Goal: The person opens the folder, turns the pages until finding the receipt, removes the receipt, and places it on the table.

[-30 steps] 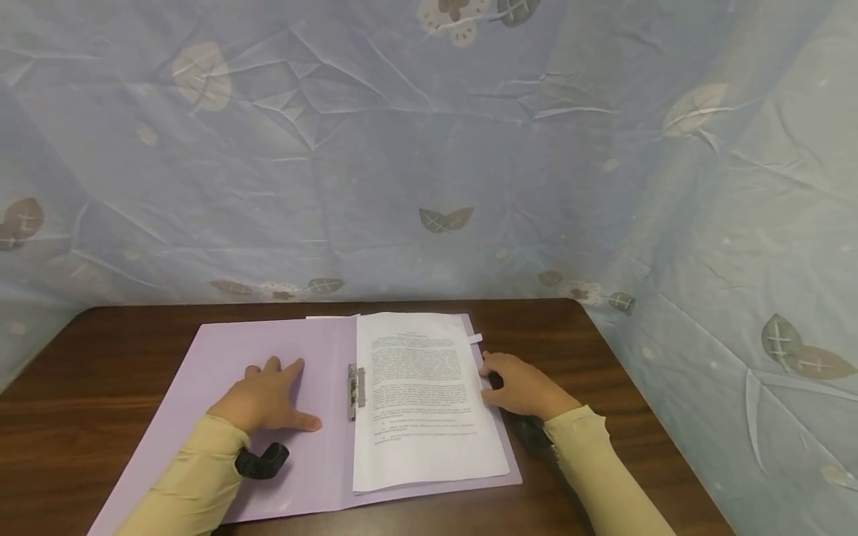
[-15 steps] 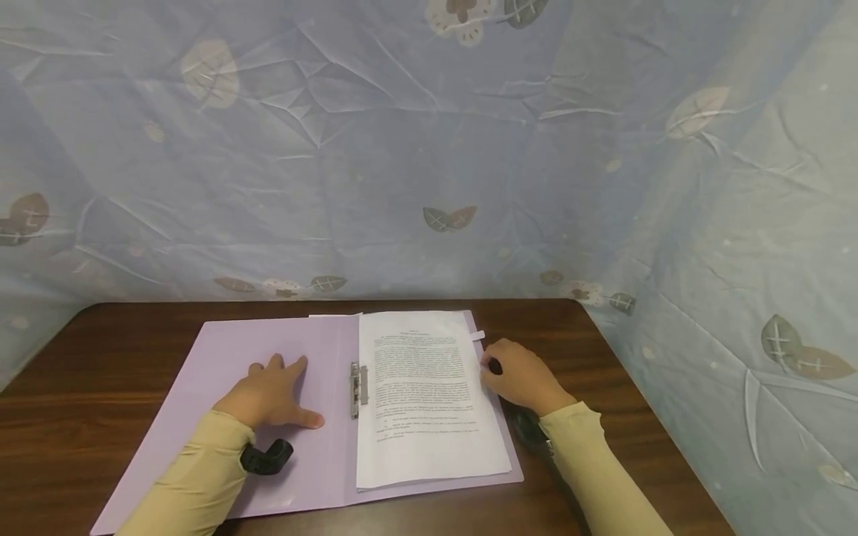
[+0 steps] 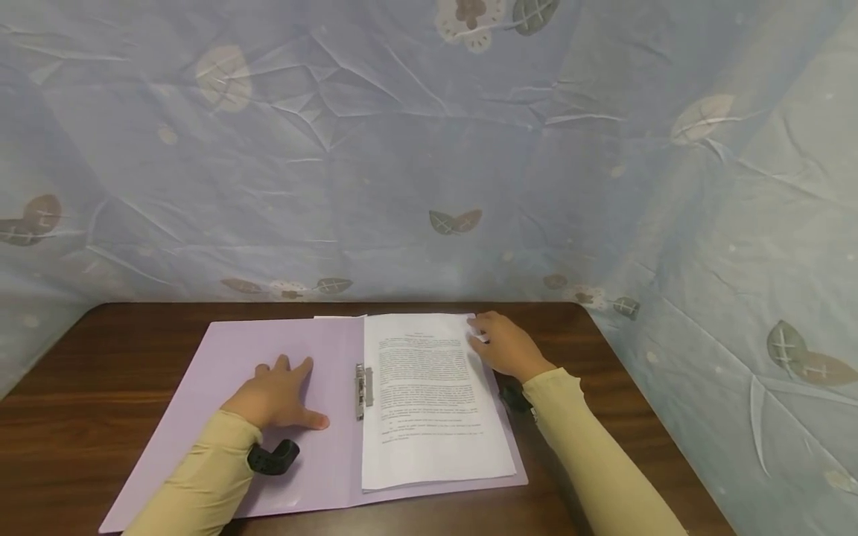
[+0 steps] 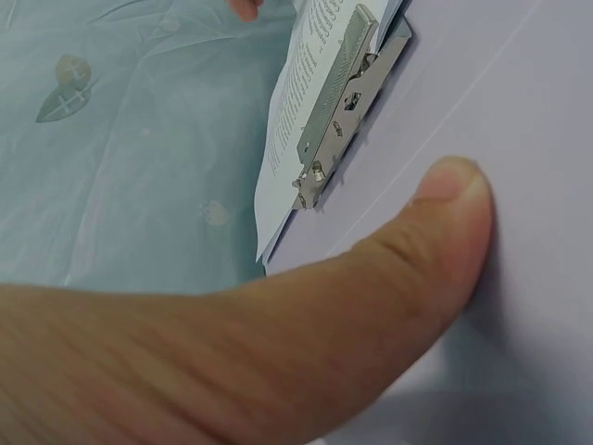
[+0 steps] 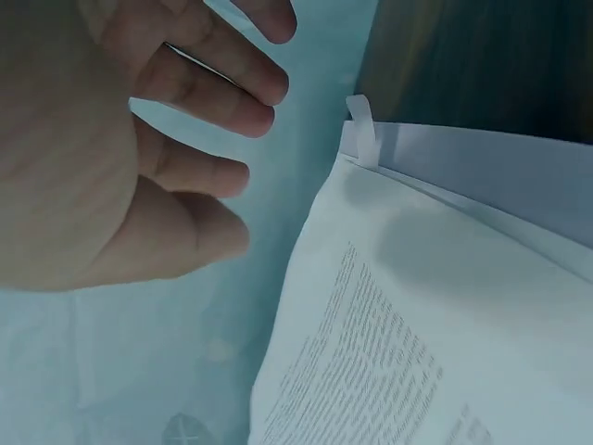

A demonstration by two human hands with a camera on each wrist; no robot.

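Note:
A lilac folder (image 3: 315,476) lies spread out on the table. Its right side bears a stack of printed paper sheets (image 3: 436,454); a metal clip (image 3: 363,391) sits at the fold. With thumb and fingers spread, my left hand (image 3: 276,398) rests on the left cover; its thumb (image 4: 445,213) fills much of the left wrist view. My right hand (image 3: 511,348) is at the stack's upper right corner, fingers loosely bent and nothing between them. In the right wrist view a white tab (image 5: 363,132) sticks out past the sheets' edge, apart from the fingers.
The brown wooden table (image 3: 60,417) extends on both sides of the folder. A pale blue patterned cloth (image 3: 375,164) hangs behind it and along the right. A black strap device (image 3: 273,457) is on my left wrist, a dark one (image 3: 515,398) under the right.
My right hand has moved from the folder's right edge up to its upper right corner, with its fingers first drawn in near the edge, then loosened. My left hand stays put on the cover.

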